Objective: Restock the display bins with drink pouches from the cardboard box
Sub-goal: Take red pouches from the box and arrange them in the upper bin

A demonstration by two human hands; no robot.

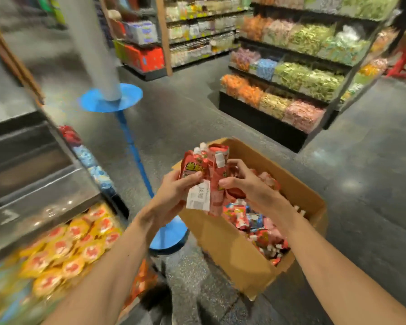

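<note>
An open cardboard box (234, 256) stands on the floor, filled with several red and pink drink pouches (265, 238). Above its left end I hold a bunch of red spouted pouches (206, 170) with white caps, upright. My left hand (174, 195) grips the bunch from the left, thumb across the front by a white label. My right hand (246, 184) grips it from the right, fingers curled round the pouches. A display bin (63, 252) at lower left holds yellow and orange pouches.
A blue round stand (136, 160) with a pole and base sits between the bin and the box. Metal shelving (33, 165) rises at left. A black shelf unit (288, 90) of bagged sweets stands at right, with grey floor around it. A red stool (403, 62) is far right.
</note>
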